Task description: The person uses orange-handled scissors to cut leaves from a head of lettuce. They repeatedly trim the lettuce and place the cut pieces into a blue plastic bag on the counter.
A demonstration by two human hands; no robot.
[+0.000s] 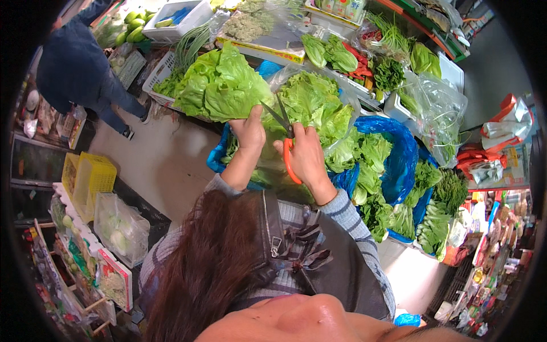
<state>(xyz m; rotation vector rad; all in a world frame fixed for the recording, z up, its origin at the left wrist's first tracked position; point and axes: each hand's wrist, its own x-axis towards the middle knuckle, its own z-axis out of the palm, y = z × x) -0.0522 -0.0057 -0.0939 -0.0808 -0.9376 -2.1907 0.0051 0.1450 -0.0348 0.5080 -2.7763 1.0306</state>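
A head of green leaf lettuce [224, 85] is held up by my left hand [250, 130], its thumb along the base and the leaves pointing away to the upper left. My right hand [305, 154] grips scissors [292, 160] with orange handles. Their dark blades are spread apart and point up towards the lettuce base, just right of my left thumb. Below and beyond the blades, more lettuce [310, 94] fills a clear plastic bag [352, 100]. Further loose lettuce [369, 158] lies to the right, beside blue plastic lining. Part of my left fingers is hidden behind the lettuce.
A white basket [160, 77] of greens and a cauliflower box [260, 51] stand beyond. Blue plastic [401, 158] lines a crate at right. A person in dark clothes [77, 64] stands at upper left. Yellow baskets [96, 177] and bagged vegetables [119, 235] are at lower left.
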